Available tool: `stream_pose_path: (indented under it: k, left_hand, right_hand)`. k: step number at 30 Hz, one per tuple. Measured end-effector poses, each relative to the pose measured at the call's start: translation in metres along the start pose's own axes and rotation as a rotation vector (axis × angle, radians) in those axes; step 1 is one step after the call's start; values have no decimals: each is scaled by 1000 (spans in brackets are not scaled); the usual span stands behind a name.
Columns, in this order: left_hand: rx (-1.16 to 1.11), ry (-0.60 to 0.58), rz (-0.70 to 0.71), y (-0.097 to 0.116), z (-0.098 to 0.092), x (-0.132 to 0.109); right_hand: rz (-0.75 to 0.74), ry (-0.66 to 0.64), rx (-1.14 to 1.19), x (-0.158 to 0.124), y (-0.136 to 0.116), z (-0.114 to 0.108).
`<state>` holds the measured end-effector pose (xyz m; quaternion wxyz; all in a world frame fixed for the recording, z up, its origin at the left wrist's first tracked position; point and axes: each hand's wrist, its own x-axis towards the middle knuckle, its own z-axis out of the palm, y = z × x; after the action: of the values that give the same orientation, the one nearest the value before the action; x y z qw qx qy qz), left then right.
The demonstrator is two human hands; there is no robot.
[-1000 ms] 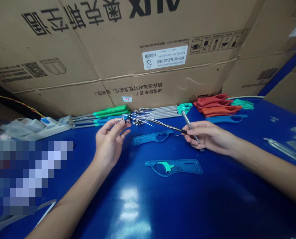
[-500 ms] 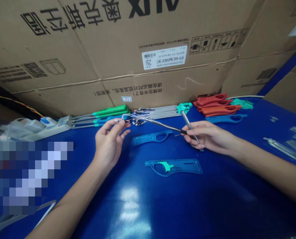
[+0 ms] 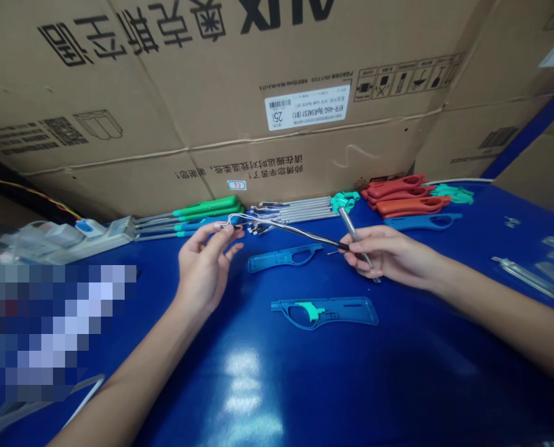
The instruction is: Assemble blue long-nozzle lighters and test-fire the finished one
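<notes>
My left hand (image 3: 205, 267) is closed in a pinch on the far end of a set of thin wires (image 3: 277, 225). A small dark piece shows at its fingertips, mostly hidden. The black and white wires stretch across to my right hand (image 3: 374, 251), whose fingers grip their black sleeve together with a slim silver metal tube (image 3: 349, 223), held at a tilt. Below the hands lies a blue plastic lighter-shaped handle half (image 3: 351, 312), its inside facing up, with a green trigger (image 3: 310, 311) in it. Another blue handle half (image 3: 277, 257) lies between the hands, farther back.
A row of metal tubes with wires (image 3: 305, 210) lies at the back beside green triggers (image 3: 345, 201). Red and orange handle halves (image 3: 398, 186) are stacked to the right. Finished-looking green lighters (image 3: 209, 208) and a power strip (image 3: 113, 233) are at left. A cardboard box (image 3: 212, 124) stands behind.
</notes>
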<state>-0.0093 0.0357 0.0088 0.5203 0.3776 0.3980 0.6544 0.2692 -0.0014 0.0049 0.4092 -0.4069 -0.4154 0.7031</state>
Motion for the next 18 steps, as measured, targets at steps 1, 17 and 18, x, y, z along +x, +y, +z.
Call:
stream_pose_path:
  k: [1,17,18]
  left_hand:
    - [1,-1,-4,0,0,0]
    - [6,1,3,-1,0,1]
    - [7,-1,-2,-1,0,1]
  right_hand:
    - [0,1,1,0,0,0]
    - [9,3,-4,1,1,-1]
    - [9,3,-4,1,1,-1]
